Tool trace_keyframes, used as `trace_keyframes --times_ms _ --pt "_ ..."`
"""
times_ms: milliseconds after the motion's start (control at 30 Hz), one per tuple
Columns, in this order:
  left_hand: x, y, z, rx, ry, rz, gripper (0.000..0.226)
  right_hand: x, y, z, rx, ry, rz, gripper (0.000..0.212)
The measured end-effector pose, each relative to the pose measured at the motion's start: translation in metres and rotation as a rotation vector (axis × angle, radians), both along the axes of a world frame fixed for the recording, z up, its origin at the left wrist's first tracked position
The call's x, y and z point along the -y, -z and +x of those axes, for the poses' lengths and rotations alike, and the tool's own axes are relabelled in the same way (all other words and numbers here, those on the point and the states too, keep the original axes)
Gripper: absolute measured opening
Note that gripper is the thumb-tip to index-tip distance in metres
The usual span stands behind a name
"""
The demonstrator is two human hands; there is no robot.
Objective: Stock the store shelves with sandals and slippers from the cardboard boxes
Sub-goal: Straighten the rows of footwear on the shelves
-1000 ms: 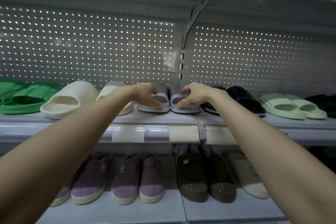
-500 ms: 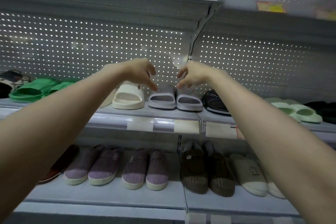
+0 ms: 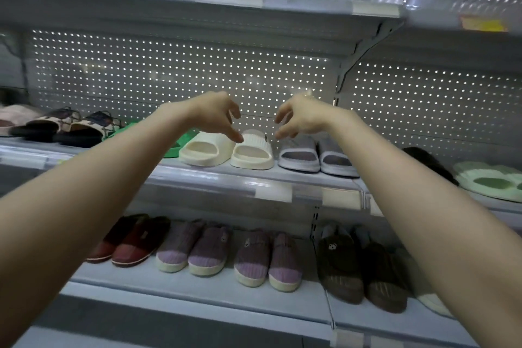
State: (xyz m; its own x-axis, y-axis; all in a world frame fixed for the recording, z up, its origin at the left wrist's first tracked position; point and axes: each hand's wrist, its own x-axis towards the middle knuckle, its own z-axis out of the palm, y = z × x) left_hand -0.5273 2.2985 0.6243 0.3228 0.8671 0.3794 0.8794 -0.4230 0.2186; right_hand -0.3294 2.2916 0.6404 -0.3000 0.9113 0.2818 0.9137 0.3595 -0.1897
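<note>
Two grey slippers (image 3: 299,150) sit side by side on the middle shelf (image 3: 220,175). Just above them hangs the right hand (image 3: 300,118). The left hand (image 3: 216,116) hangs close by, over the cream slippers (image 3: 209,150) next door. Both hands hold nothing, and their fingers hang down loose and a little bent, with a gap between the two hands. Further left come green slippers (image 3: 172,152), partly hidden by the left arm, and then patterned sandals (image 3: 70,127). To the right, the right arm covers part of a dark slipper (image 3: 423,158), and pale green slippers (image 3: 491,181) lie past it. On the lower shelf (image 3: 197,288) stand red slippers (image 3: 132,240), purple slippers (image 3: 226,254) and brown slippers (image 3: 361,268). A back wall (image 3: 169,73) full of little holes is behind.
</note>
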Motion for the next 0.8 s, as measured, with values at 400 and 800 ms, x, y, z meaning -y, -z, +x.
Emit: trace_keyframes --times_ms 400,800 --pt "-0.069 0.025 -0.093 -0.067 0.11 -0.043 0.064 -0.046 0.031 -0.086 -0.062 0.162 -0.034 0.043" --pt "-0.124 0.048 -0.112 -0.032 0.198 -0.132 0.074 -0.081 0.056 -0.092 -0.145 0.317 -0.067 0.072"
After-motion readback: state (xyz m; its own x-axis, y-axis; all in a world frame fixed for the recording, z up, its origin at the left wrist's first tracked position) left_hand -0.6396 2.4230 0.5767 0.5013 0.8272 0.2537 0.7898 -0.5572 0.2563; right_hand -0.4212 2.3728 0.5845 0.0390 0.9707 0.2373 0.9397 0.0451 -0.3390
